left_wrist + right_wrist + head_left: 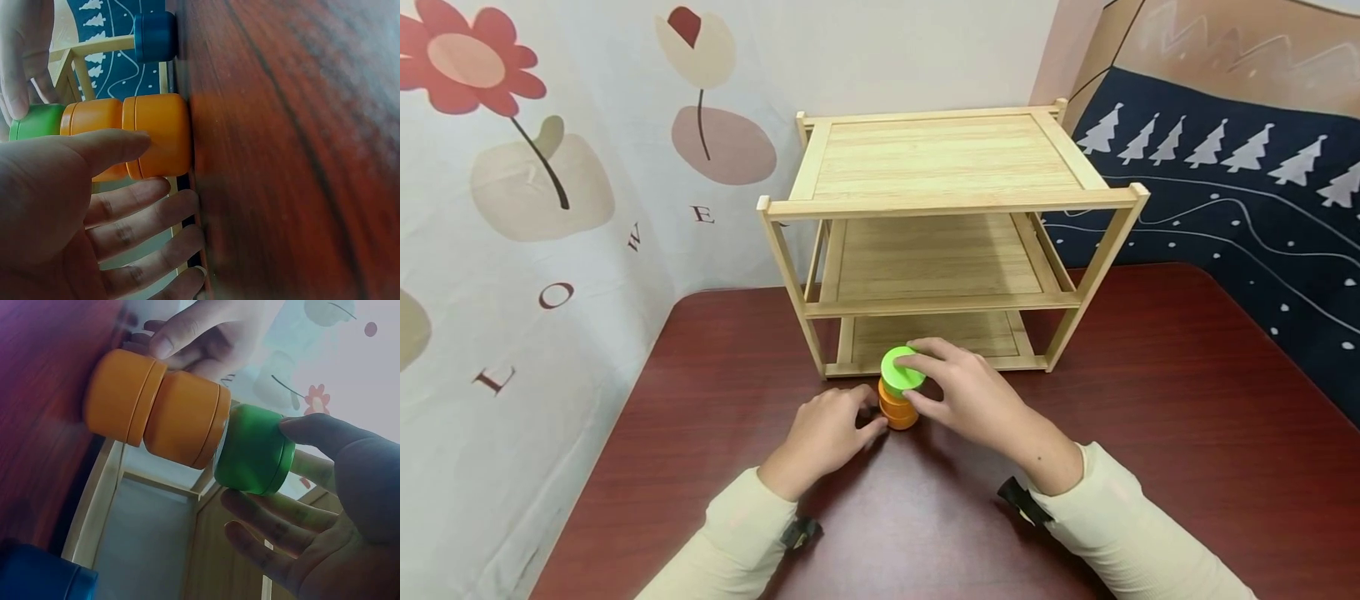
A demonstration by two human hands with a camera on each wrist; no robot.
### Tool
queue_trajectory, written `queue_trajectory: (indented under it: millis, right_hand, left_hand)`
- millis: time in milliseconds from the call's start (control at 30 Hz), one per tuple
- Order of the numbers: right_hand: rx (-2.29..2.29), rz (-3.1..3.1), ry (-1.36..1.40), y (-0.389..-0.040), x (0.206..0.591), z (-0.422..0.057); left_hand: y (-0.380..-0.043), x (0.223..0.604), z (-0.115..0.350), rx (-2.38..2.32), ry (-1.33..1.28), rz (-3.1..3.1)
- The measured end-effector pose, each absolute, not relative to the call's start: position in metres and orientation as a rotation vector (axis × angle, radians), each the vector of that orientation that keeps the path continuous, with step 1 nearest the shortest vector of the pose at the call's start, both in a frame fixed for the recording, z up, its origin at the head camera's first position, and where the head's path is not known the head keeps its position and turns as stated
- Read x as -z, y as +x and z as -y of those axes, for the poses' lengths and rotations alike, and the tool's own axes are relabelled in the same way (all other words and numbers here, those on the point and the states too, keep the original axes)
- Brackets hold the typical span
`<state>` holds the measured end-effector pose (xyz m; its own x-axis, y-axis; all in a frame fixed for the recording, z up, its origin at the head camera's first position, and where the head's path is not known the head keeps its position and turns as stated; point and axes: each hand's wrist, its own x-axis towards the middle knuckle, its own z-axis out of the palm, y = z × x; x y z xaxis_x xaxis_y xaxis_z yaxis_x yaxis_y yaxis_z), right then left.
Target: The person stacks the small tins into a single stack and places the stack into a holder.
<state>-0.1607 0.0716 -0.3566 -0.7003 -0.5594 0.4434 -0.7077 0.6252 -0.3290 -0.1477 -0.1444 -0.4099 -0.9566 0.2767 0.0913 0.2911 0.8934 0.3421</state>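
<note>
Two orange round jars with lids stand stacked on the table, the lower orange jar point(165, 112) under the upper orange jar point(184, 419). A green jar point(250, 450) sits at the top of the column, close over the upper orange lid. My right hand point(973, 392) pinches the green jar between thumb and fingers. Low on the left side, my left hand point(823, 433) has its thumb at the lower orange jar and its fingers loosely extended beside it. A blue jar point(155, 37) stands apart on the table; in the head view it is hidden.
A three-level wooden shelf point(940, 204) stands just behind the stack on the dark red table point(715, 392). Printed cloth point(625, 167) hangs behind and to the left, and a dark blue cloth with white trees point(1225, 225) to the right.
</note>
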Motion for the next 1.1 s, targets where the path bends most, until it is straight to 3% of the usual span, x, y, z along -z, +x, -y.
queue_trajectory:
  millis: [1100]
  right_hand:
    - [-0.658,2.527,1.024,-0.1589,0.3583,-0.0713]
  left_hand:
    - [-0.1479,0.4094,0.1440,0.547,-0.444,3.045]
